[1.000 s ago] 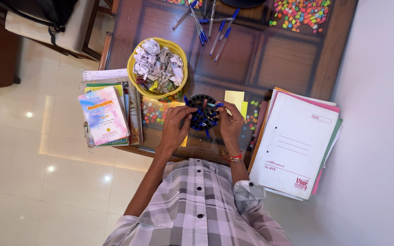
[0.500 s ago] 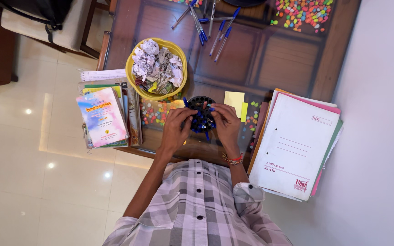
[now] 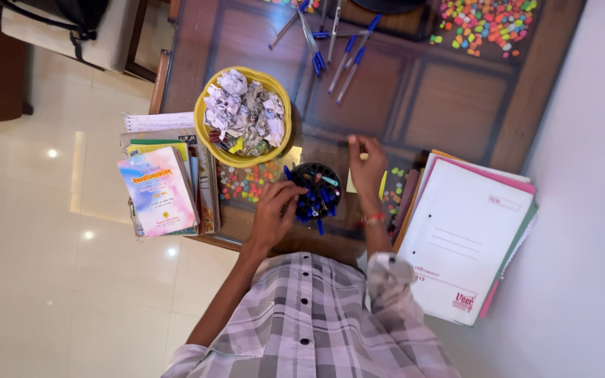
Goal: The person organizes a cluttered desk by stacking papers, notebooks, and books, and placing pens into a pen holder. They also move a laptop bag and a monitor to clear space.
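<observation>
The right hand [image 3: 367, 168] has left the black pen holder [image 3: 316, 190], fingers pinched, contents untellable; left hand [image 3: 274, 210] clasps holder; white folder [image 3: 467, 238] rightward.

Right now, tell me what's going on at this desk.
A person in a checked shirt sits at a wooden desk. The left hand steadies a round black pen holder full of blue-capped pens. The right hand is off the holder, raised above a yellow sticky pad, fingers pinched; whether they hold anything is unclear. Loose blue pens lie farther back. A yellow bowl of crumpled paper, a stack of books and a pile of folders surround the holder.
</observation>
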